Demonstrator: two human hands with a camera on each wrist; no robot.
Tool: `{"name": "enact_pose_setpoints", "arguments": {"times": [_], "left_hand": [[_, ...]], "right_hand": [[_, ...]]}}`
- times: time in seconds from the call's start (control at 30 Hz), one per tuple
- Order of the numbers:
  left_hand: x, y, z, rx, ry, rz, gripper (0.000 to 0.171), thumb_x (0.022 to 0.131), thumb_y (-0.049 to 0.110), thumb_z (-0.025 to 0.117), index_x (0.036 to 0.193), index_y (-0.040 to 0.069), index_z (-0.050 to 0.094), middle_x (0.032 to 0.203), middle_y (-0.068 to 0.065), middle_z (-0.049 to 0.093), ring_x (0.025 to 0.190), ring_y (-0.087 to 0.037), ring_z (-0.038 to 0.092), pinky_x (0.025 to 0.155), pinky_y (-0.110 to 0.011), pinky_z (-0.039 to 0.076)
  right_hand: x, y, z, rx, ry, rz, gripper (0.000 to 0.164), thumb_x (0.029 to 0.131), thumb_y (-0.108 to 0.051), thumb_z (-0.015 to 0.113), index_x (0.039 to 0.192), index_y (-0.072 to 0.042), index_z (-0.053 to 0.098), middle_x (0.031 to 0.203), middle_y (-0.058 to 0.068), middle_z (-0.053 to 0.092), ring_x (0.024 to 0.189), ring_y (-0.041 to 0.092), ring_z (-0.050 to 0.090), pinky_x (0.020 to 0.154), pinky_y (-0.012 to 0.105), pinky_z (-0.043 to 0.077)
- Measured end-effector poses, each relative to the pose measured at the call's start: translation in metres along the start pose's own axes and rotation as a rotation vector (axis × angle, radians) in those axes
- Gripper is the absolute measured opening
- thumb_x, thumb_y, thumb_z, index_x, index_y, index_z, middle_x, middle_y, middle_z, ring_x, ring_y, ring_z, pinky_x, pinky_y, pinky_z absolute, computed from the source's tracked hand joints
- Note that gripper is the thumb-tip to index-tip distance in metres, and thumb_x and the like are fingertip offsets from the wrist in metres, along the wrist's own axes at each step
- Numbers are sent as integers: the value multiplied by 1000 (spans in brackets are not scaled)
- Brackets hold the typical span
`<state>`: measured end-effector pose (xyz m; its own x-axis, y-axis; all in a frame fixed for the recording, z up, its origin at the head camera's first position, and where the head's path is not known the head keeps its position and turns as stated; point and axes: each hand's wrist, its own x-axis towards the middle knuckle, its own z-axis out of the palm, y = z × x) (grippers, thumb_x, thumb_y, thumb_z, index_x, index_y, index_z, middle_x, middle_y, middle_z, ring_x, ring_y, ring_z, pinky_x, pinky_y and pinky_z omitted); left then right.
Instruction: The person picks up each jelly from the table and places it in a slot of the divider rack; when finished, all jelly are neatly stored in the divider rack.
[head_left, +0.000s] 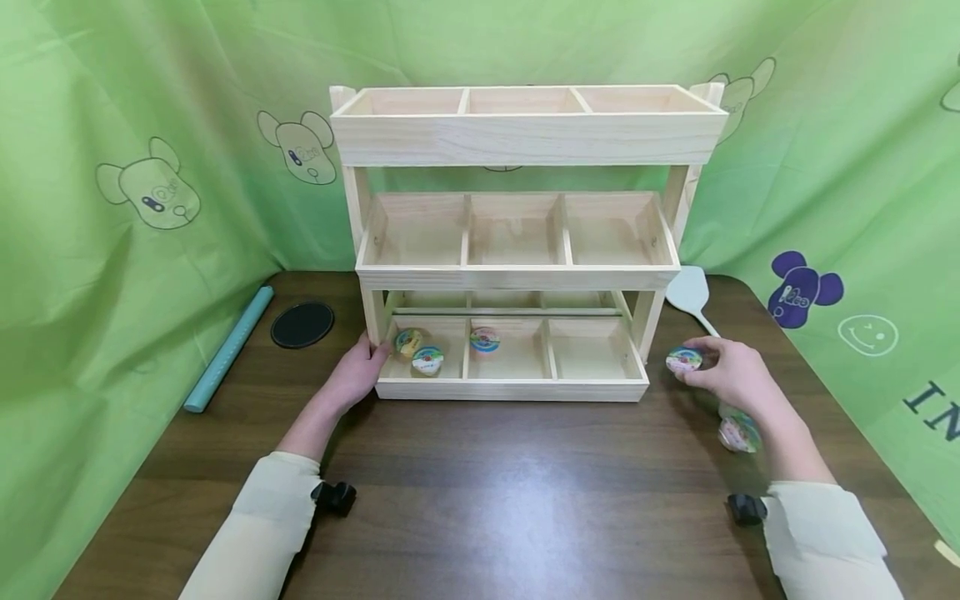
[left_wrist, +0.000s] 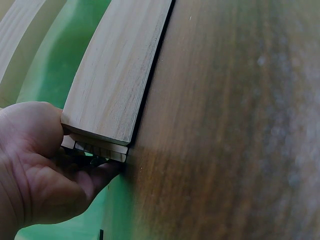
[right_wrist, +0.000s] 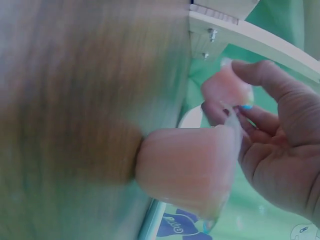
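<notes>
My left hand (head_left: 356, 373) grips the left end of the bottom tray (head_left: 512, 390) of a three-tier wooden shelf (head_left: 525, 140). In the left wrist view the thumb lies against the tray's corner, the other fingers partly hidden behind it. Right of the shelf, my right hand (head_left: 731, 375) pinches a small jelly cup (head_left: 683, 360) between thumb and fingers, just above the table. A second jelly cup (head_left: 738, 432) stands on the table near the right wrist; it looms large and pink in the right wrist view. The bottom tray's left compartment holds two jelly cups (head_left: 428, 360), the middle one another (head_left: 484, 338).
Behind my right hand lies a white, flat-headed utensil (head_left: 687, 292) with a thin handle. At the left are a black round disc (head_left: 302, 325) and a light-blue rod (head_left: 229, 348). A green printed cloth (head_left: 187, 100) surrounds the brown table (head_left: 480, 500).
</notes>
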<state>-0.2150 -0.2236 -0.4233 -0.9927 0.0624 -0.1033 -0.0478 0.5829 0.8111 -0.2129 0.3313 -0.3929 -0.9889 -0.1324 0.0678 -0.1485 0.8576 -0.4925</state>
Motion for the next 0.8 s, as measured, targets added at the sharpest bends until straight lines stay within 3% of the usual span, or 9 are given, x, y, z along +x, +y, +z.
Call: {"name": "enact_pose_setpoints", "arguments": {"times": [0.23, 0.57, 0.8], "left_hand": [[-1, 1, -1, 3, 4, 4, 57, 111, 29, 35, 154, -6, 22, 150, -34, 40, 140, -43, 37, 115, -56, 28], [1, 0, 0, 9, 9, 11, 57, 111, 29, 35, 154, -6, 22, 150, -33, 40, 140, -42, 36, 115, -55, 28], [0, 1, 1, -12, 12, 32, 58, 111, 27, 36, 155, -6, 20, 150, -33, 39, 141, -42, 35, 116, -55, 27]], "right_hand": [[-8, -14, -2, 100, 76, -34, 52, 87, -30, 81, 128, -2, 65, 106, 24, 72, 94, 29, 67, 76, 28, 46], [-20, -43, -10, 205, 129, -71, 51, 85, -26, 84, 128, -5, 65, 109, 22, 72, 85, -9, 59, 71, 14, 44], [-20, -63, -4, 281, 99, -108, 49, 84, -19, 84, 127, -4, 65, 108, 18, 72, 87, -7, 63, 72, 12, 47]]}}
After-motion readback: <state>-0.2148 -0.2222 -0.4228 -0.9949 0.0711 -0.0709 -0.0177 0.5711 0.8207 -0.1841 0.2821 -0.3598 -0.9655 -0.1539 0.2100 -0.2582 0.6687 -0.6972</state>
